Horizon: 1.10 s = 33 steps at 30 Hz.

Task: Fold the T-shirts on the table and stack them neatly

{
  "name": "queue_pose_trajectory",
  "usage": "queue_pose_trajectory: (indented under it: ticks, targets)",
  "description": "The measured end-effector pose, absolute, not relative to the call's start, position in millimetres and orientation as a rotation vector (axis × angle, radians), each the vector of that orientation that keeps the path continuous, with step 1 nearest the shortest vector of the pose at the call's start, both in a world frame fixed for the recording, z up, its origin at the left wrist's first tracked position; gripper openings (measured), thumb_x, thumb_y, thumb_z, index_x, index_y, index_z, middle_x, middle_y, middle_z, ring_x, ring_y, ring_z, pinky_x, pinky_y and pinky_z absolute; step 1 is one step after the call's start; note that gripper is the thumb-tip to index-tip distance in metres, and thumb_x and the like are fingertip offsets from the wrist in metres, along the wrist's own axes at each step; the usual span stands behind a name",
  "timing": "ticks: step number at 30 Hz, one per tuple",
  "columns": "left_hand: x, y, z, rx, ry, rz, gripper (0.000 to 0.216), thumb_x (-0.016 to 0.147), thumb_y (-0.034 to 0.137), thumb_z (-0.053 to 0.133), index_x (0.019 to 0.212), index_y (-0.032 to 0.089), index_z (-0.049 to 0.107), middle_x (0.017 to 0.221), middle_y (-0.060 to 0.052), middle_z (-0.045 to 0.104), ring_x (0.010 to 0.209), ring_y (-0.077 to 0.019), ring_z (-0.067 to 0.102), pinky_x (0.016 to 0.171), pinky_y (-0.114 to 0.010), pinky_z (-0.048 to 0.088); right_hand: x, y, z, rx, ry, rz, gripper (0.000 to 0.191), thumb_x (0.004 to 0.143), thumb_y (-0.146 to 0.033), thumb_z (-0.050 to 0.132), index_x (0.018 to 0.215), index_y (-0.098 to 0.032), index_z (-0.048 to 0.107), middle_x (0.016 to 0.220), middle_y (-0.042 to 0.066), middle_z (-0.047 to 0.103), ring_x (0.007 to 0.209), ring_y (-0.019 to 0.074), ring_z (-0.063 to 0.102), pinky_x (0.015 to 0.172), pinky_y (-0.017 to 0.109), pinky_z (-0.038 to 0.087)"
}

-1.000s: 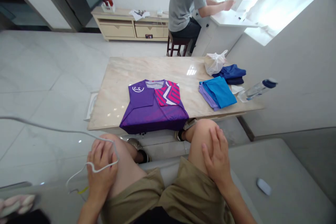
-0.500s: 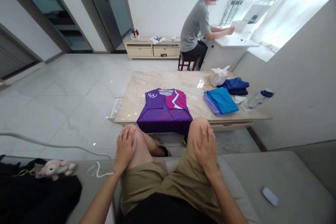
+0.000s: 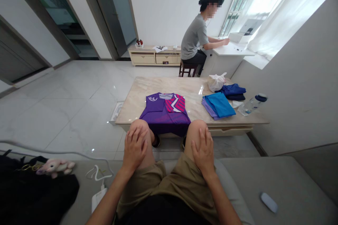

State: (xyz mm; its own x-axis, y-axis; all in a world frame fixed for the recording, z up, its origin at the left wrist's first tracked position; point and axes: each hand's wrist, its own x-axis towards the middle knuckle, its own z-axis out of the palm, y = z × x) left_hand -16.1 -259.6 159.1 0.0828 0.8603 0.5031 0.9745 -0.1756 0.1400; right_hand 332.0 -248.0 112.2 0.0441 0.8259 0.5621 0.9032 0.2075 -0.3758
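Wide marble coffee table [image 3: 137,93] fills the middle of the view, its long axis running left to right across the seated person's front. On its near edge, dead centre, lies the folded purple jersey [image 3: 165,114], hem hanging just over the edge, collar pointing to the far side, so its long axis runs away from the person. Toward the right end sits a folded blue shirt stack [image 3: 218,105], a dark blue garment [image 3: 232,90] behind it, a white plastic bag [image 3: 216,82] at the far edge, and a water bottle [image 3: 250,104] lying on its side near the right edge. At the far desk [image 3: 232,51] another person sits, hands on that desk, well apart from all this.

Now the hands. Left hand [image 3: 135,147] lies flat on the left knee, fingers spread, holding nothing. Right hand [image 3: 204,152] lies flat on the right knee, just as loose and empty. The jersey sits straight ahead between the two knees, just beyond them; both hands look about equally near, the left perhaps a shade closer to its near corner.

On the sofa [image 3: 277,175] to the left: a black bag [image 3: 37,193], a pink plush toy [image 3: 54,166], a white cable [image 3: 96,173]; to the right, a small pale remote [image 3: 268,202]
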Motion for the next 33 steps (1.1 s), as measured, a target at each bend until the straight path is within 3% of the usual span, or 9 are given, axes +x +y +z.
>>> queue_pose_trajectory:
  ticks: [5,11,16,27,30,33]
  targets:
    - [-5,-256,159,-2.143,-1.785,-0.727,0.045,0.106,0.026,0.058,0.149,0.022,0.072,0.164,-0.015,0.061,0.155,-0.0375,0.052,0.133,-0.060,0.037,322,-245,115,-1.571,-1.826,-0.105,0.076,0.112,-0.041,0.054,0.181,-0.027,0.025,0.186,0.015,0.027,0.167,0.0393,0.034,0.129,0.066,0.042]
    - [20,-264,162,-2.233,-1.750,-0.694,0.052,0.104,0.026,0.062,0.156,0.024,0.068,0.172,-0.013,0.055,0.162,-0.0376,0.045,0.138,-0.062,0.031,285,-256,131,-1.535,-1.893,-0.095,0.074,0.110,-0.035,0.056,0.179,-0.029,0.030,0.186,0.012,0.028,0.167,0.0397,0.033,0.128,0.065,0.044]
    - [35,-262,170,-2.285,-1.730,-0.704,0.051,0.104,0.024,0.063,0.154,0.026,0.070,0.167,-0.011,0.060,0.162,-0.0361,0.047,0.139,-0.062,0.030,257,-269,147,-1.490,-1.945,-0.098,0.079,0.108,-0.026,0.058,0.181,-0.028,0.027,0.187,0.012,0.026,0.170,0.0404,0.028,0.128,0.067,0.043]
    - [42,-268,168,-2.369,-1.674,-0.858,0.055,0.103,0.020,0.063,0.157,0.028,0.065,0.164,-0.009,0.064,0.161,-0.0335,0.048,0.141,-0.062,0.026,238,-275,153,-1.344,-1.940,0.193,0.076,0.103,-0.021,0.062,0.175,-0.033,0.040,0.184,0.010,0.034,0.170,0.0398,0.031,0.130,0.070,0.042]
    - [22,-245,169,-2.431,-1.739,-1.073,0.048,0.108,0.020,0.056,0.154,0.031,0.066,0.157,-0.008,0.069,0.153,-0.0287,0.057,0.137,-0.057,0.034,255,-246,153,-1.258,-1.899,0.394,0.057,0.108,-0.028,0.061,0.165,-0.032,0.052,0.180,0.010,0.041,0.166,0.0361,0.039,0.130,0.065,0.043]
    - [-5,-180,167,-2.489,-1.951,-1.349,0.043,0.113,0.030,0.047,0.153,0.028,0.065,0.152,-0.009,0.072,0.142,-0.0249,0.066,0.127,-0.047,0.051,280,-173,146,-1.200,-1.803,0.624,0.043,0.113,-0.038,0.055,0.155,-0.026,0.059,0.168,0.014,0.057,0.154,0.0308,0.057,0.127,0.055,0.049]
